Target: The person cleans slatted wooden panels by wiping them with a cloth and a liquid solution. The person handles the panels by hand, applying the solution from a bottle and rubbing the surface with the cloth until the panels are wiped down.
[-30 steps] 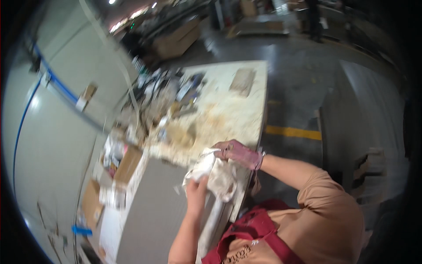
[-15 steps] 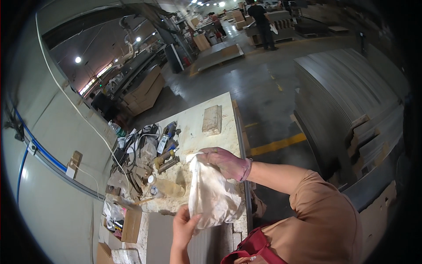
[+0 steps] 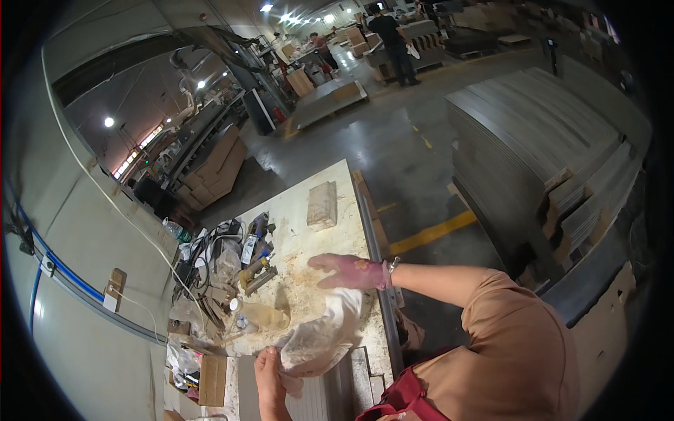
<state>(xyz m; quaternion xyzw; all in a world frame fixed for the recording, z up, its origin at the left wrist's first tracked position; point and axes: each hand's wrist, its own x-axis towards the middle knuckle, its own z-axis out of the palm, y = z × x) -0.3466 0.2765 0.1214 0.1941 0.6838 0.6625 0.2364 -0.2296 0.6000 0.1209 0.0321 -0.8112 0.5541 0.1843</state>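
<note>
The bare left hand pinches one end of a white cloth at the near part of the tabletop, beside a white-capped bottle; the gloved right hand is open, thumb apart, at the cloth's other end, contact unclear

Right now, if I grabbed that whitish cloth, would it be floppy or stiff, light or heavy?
The whitish cloth is probably floppy, since it sags into soft folds. It looks light, as the left hand seems to grip it only by one end. It would likely crumple rather than roll, having no firm, round shape.
</note>
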